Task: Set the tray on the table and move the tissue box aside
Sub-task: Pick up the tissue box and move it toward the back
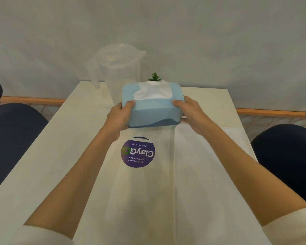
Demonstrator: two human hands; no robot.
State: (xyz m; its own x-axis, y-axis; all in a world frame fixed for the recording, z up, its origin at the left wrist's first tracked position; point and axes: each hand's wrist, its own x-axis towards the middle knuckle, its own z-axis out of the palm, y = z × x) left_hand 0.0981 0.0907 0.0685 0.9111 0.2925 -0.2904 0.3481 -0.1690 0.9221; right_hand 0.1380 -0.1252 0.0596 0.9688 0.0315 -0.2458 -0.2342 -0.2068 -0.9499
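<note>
A light blue tissue box (153,112) with a white tissue sticking out of its top is held at the far middle of the white table (51,156). My left hand (117,119) grips its left end and my right hand (191,112) grips its right end, thumbs on top. The box's bottom is close to the surface; I cannot tell whether it touches. A translucent whitish tray (201,174) lies flat on the table beneath my forearms, reaching from the near edge up to the box.
A clear plastic pitcher (117,71) stands just behind the box on the left. A small green plant (155,77) peeks over the box. A round purple sticker (138,152) shows through the tray. Dark chairs flank the table on the left (12,138) and right (286,156).
</note>
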